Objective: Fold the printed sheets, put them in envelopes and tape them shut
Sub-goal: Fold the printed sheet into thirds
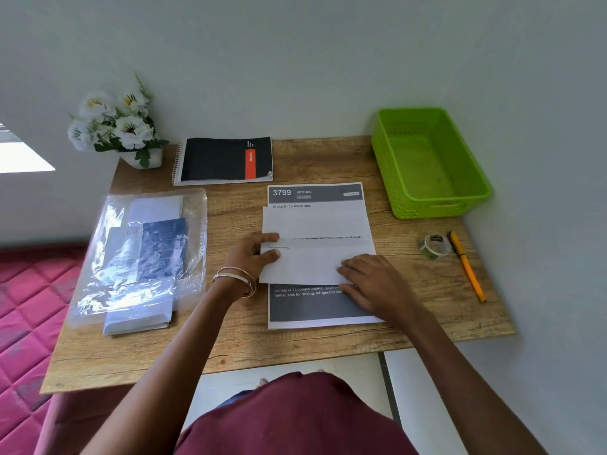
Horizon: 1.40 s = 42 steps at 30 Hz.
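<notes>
Maroon clothing (295, 418) fills the bottom of the view, and from it both forearms reach out over the wooden table (328, 159). At the left edge of a folded sheet (305, 264), the left hand (253, 257) is seen with the thumb curled onto the lower white panel and the fingers curled onto the upper flap, so the paper is pinched there; bangles (236, 280) are worn on that wrist. On the right end of the same lower panel, the right hand (371, 284) is laid flat, fingers straight and pressed down on the paper. The folded sheet is lying on top of a printed sheet (315, 195), whose grey header is shown beyond the hands and whose dark footer is seen near the table's front edge. To the left, a clear plastic bag (138, 257) with envelopes inside is lying on the table. Behind the sheets, a black spiral notebook (226, 159) and a pot of white flowers (115, 123) are placed. To the right, a roll of tape (435, 246) and a yellow pen (466, 267) are lying side by side, with a green basket (427, 162) in the far corner.
</notes>
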Each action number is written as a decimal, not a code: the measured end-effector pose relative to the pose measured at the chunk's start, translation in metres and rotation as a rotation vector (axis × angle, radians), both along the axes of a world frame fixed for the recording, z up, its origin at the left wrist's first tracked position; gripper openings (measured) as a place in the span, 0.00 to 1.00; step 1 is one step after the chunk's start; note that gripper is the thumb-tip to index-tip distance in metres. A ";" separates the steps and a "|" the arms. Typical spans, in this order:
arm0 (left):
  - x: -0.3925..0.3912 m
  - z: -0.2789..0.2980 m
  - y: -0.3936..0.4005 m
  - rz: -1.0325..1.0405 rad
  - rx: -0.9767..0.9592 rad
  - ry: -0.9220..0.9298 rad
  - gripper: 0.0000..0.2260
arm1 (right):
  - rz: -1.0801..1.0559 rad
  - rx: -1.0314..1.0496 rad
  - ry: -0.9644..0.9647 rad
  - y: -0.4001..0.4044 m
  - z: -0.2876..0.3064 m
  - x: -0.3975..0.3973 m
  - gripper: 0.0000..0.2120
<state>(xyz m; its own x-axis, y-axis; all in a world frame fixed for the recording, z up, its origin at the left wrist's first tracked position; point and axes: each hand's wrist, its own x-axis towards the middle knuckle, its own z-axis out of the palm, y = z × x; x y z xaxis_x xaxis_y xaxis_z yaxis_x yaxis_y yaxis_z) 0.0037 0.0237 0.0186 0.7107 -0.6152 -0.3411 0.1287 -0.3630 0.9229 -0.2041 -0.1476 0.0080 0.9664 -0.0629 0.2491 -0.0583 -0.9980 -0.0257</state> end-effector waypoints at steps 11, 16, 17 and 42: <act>0.007 0.005 0.000 0.131 -0.066 0.149 0.09 | -0.302 0.718 -0.337 -0.017 0.020 0.000 0.07; 0.008 0.006 0.000 0.193 -0.193 0.308 0.21 | -0.538 1.224 -0.433 -0.025 0.027 0.021 0.09; 0.007 0.007 0.000 0.190 -0.200 0.308 0.21 | -0.564 1.234 -0.435 -0.028 0.025 0.027 0.11; 0.007 -0.008 -0.013 0.196 -0.074 0.075 0.08 | -0.256 0.224 0.169 0.001 -0.008 0.079 0.29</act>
<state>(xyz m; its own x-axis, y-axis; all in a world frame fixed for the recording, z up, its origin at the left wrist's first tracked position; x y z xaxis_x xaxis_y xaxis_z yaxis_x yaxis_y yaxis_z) 0.0108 0.0107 0.0106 0.7936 -0.4929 -0.3567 0.2598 -0.2556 0.9312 -0.1249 -0.1467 -0.0002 0.9386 -0.3426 0.0401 -0.3273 -0.9212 -0.2105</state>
